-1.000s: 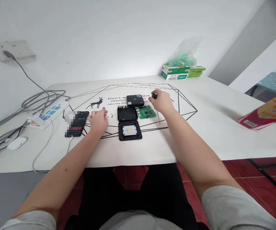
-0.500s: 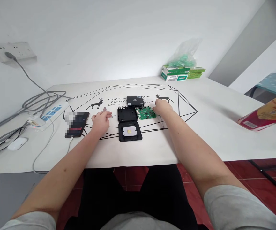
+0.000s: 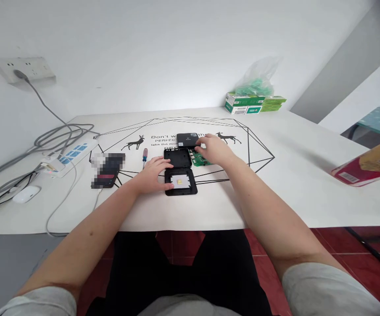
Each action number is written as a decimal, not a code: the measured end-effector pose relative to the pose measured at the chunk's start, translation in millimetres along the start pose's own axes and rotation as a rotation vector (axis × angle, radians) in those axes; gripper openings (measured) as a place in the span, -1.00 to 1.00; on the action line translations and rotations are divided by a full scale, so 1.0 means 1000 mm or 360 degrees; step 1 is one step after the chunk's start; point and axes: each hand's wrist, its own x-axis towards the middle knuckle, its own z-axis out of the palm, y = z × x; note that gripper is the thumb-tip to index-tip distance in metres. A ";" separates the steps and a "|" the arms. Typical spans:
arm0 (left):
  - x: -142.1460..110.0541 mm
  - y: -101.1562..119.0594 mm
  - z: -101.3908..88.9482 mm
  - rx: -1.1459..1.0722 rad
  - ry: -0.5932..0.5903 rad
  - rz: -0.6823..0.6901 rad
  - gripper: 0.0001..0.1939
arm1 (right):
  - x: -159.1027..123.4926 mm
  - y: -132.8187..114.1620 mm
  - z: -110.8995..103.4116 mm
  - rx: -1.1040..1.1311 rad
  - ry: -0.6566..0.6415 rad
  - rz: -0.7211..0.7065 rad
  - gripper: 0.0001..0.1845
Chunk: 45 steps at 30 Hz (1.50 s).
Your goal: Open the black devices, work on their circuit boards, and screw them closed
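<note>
My left hand is open, fingers apart, its tips at the left edges of the black plastic case half and the black base plate. A white pad with a yellow square lies in that plate. Over the green circuit board reaches my right hand, fingers curved and apart, thumb by the board's upper edge; the hand covers part of it. Behind the board sits a closed black box. A screwdriver with a blue and reddish handle lies beyond my left hand.
A phone lies left of my left hand, near a power strip with coiled cables. Glasses and a white earbud case are at the far left. Green boxes stand by the wall; a red-yellow bottle is at right.
My right hand lowered a dark-handled tool beside the board, let go, and moved left over the board. My left hand moved right to the black case parts, uncovering the screwdriver.
</note>
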 end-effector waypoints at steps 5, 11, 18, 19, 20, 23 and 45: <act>0.000 0.000 -0.001 -0.0029 -0.0010 0.0121 -0.40 | -0.023 -0.040 0.001 0.0504 -0.0762 -0.0748 -0.71; 0.000 0.000 -0.002 -0.0013 -0.0029 0.0156 -0.62 | -0.029 -0.056 0.010 0.0336 -0.0833 -0.0853 -0.65; 0.000 0.002 -0.002 0.0005 -0.0011 0.0130 -0.65 | -0.030 -0.058 0.008 0.0255 -0.0738 -0.0923 -0.78; 0.000 0.003 -0.003 0.0002 -0.0007 0.0126 -0.65 | -0.030 -0.056 0.006 0.0288 -0.0732 -0.0907 -0.78; 0.000 0.003 -0.003 -0.0004 -0.0003 0.0124 -0.64 | -0.030 -0.053 0.003 0.0319 -0.0734 -0.0876 -0.79; -0.001 0.004 -0.003 -0.0024 0.0001 0.0123 -0.61 | -0.030 -0.042 -0.011 0.0317 -0.0783 -0.0724 -0.82; -0.003 -0.001 0.000 -0.0046 0.0000 0.0024 -0.37 | -0.012 0.003 -0.010 -0.0067 -0.0749 -0.0121 -0.75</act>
